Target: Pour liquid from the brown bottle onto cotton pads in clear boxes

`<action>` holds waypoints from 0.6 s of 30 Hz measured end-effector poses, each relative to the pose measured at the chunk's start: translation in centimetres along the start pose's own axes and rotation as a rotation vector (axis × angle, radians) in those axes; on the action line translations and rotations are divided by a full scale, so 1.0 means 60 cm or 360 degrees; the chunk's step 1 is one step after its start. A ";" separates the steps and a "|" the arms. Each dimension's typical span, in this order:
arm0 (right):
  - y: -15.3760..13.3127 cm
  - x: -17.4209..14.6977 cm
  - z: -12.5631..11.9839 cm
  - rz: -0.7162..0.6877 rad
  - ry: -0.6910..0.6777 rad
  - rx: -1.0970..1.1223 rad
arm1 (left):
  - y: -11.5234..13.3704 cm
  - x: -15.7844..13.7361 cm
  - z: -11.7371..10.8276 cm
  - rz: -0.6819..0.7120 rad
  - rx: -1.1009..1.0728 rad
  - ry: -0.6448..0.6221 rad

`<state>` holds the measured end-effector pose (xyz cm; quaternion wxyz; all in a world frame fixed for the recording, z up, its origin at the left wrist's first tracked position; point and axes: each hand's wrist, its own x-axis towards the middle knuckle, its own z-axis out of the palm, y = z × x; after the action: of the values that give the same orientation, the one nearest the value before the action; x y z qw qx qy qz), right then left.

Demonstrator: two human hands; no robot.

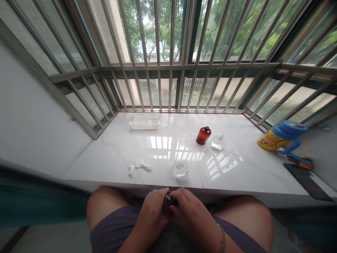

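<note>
Sill, white glossy stone with faint grey veining (92, 161), before silver metal window bars (210, 66), green trees (237, 35) beyond; teal cloth (39, 200) at left. On it: white perforated plastic basket (144, 125), far left; translucent red bottle with black cap (203, 136), upright, one clear small box (217, 144) just beside; second clear small box (181, 171), near front edge; crumpled white scraps (143, 166); yellow-and-blue jug (276, 137) and flat black slab (305, 179), right. Left hand (154, 207) and right hand (190, 206): both grasping one small dark object (168, 205), above the lap, off the sill's front edge
</note>
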<state>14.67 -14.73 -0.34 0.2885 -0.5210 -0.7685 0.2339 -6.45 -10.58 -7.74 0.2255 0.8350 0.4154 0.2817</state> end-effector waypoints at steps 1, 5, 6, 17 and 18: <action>-0.002 0.002 -0.002 -0.0052 -0.0037 -0.0007 | 0.000 0.000 0.001 -0.0007 -0.0001 -0.0008; -0.008 0.005 -0.003 -0.0008 0.0023 -0.0099 | 0.004 0.000 0.002 -0.0028 -0.0037 -0.0047; -0.009 0.005 -0.002 0.0036 0.0040 -0.0148 | 0.005 0.001 0.002 -0.0021 -0.0042 -0.0046; -0.001 0.002 0.003 0.0054 -0.0035 -0.0199 | 0.011 0.001 0.007 0.0039 -0.0011 -0.0070; 0.002 0.001 0.003 0.0013 -0.0069 -0.0217 | 0.011 0.001 0.007 0.0035 -0.0020 -0.0084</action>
<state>14.59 -14.61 -0.56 0.2346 -0.5375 -0.7866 0.1933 -5.77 -10.98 -7.61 0.2385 0.8453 0.3982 0.2647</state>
